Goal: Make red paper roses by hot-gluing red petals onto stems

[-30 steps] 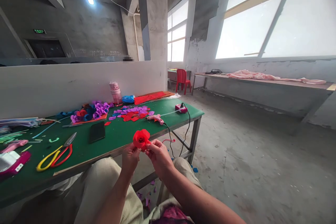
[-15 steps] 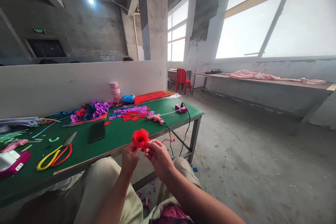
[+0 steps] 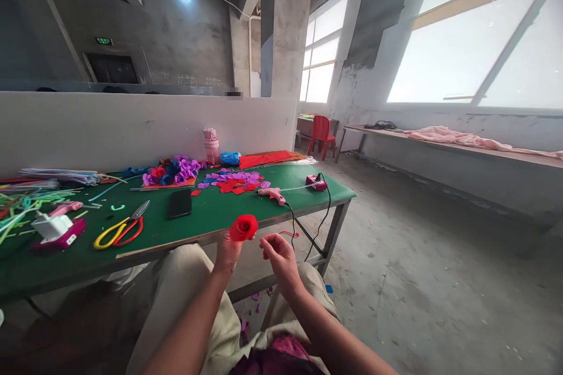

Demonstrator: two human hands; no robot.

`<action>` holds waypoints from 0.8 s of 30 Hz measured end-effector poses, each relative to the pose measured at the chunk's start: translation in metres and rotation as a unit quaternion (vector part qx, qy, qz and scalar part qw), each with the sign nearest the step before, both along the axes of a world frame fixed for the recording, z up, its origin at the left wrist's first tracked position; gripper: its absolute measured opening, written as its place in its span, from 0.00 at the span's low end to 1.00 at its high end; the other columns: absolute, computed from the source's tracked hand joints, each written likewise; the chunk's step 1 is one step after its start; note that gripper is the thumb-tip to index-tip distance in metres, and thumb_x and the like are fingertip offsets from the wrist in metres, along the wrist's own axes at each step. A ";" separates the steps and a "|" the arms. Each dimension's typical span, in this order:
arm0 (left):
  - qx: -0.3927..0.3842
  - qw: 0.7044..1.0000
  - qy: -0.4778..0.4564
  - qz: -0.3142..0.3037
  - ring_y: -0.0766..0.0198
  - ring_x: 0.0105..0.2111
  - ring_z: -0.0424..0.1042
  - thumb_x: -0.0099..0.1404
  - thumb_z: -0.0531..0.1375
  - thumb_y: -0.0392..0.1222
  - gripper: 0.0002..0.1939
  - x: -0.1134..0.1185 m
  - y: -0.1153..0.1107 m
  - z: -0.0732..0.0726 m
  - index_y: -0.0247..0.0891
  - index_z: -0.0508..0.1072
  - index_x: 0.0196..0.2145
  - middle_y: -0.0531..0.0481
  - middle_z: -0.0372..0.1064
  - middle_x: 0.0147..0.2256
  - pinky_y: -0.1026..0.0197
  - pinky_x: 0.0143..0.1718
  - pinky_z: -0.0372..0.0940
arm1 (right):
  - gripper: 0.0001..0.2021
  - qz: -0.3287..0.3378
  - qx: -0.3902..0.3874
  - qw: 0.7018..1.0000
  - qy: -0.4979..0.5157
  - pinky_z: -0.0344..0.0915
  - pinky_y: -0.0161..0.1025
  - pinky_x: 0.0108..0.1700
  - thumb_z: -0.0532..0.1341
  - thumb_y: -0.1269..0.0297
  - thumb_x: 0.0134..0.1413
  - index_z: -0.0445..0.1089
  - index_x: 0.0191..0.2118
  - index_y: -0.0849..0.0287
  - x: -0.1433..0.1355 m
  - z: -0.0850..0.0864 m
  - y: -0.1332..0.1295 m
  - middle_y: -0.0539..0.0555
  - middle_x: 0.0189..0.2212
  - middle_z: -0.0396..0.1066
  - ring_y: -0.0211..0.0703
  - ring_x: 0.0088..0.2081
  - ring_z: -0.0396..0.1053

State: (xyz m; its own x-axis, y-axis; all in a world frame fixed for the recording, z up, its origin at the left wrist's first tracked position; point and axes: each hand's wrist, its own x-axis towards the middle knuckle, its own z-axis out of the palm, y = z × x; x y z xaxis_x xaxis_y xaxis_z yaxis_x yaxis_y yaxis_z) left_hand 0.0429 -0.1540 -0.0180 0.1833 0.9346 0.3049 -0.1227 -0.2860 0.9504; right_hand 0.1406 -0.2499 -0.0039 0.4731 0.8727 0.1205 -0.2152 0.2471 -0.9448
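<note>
With our left hand point(image 3: 227, 253) we hold the red felt rose point(image 3: 243, 227) from below, just in front of the green counter point(image 3: 202, 224), while our right hand point(image 3: 277, 248), at three o'clock of it, is loosely curled and holds nothing.

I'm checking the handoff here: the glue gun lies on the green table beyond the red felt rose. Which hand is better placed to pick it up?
The right hand, probably. It hangs free beside the red felt rose, with nothing in it, nearer the glue gun. The left hand has its grip on the rose.
</note>
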 end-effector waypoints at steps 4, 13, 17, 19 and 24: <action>-0.009 1.000 0.017 -0.005 0.66 0.23 0.66 0.47 0.61 0.38 0.04 0.006 0.001 -0.011 0.35 0.73 0.19 0.54 0.69 0.18 0.65 0.27 0.61 | 0.15 0.014 0.001 1.000 0.013 0.58 0.33 0.26 0.64 0.49 0.44 0.68 0.27 0.58 0.005 -0.002 0.003 0.49 0.24 0.68 0.34 0.22 0.60; -0.053 0.998 0.014 -0.030 0.64 0.21 0.68 0.46 0.61 0.39 0.06 0.007 -0.002 -0.008 0.36 0.76 0.24 0.52 0.71 0.18 0.63 0.27 0.63 | 0.15 -0.005 0.014 0.999 0.041 0.62 0.33 0.29 0.64 0.51 0.46 0.66 0.32 0.58 0.010 0.012 -0.001 0.49 0.29 0.68 0.34 0.25 0.62; -0.037 0.998 0.042 -0.020 0.65 0.20 0.65 0.46 0.61 0.39 0.05 0.006 -0.004 -0.004 0.37 0.76 0.21 0.53 0.68 0.17 0.65 0.24 0.60 | 0.14 -0.052 0.021 0.996 -0.070 0.62 0.33 0.30 0.65 0.56 0.45 0.69 0.37 0.57 0.014 0.019 0.001 0.50 0.32 0.71 0.36 0.27 0.65; -0.024 0.998 0.058 -0.016 0.66 0.20 0.64 0.47 0.61 0.40 0.06 0.005 -0.004 -0.005 0.36 0.76 0.22 0.54 0.68 0.17 0.66 0.24 0.59 | 0.13 -0.062 0.025 0.991 -0.112 0.63 0.34 0.31 0.63 0.59 0.46 0.71 0.39 0.56 0.015 0.022 0.002 0.51 0.33 0.72 0.37 0.28 0.66; 0.012 0.997 0.069 -0.035 0.65 0.24 0.65 0.49 0.60 0.39 0.08 0.005 -0.002 -0.011 0.35 0.78 0.26 0.53 0.69 0.21 0.65 0.28 0.60 | 0.10 -0.073 0.007 0.981 -0.179 0.62 0.34 0.30 0.58 0.64 0.49 0.75 0.35 0.58 0.017 0.029 0.005 0.52 0.29 0.74 0.39 0.27 0.67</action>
State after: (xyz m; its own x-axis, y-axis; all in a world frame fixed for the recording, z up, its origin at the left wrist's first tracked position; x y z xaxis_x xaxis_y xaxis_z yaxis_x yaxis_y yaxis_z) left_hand 0.0476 -0.1556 -0.0291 0.2890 0.9113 0.2934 -0.0105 -0.3034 0.9528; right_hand 0.1575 -0.2451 0.0251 0.5184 0.7956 0.3137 0.1695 0.2640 -0.9495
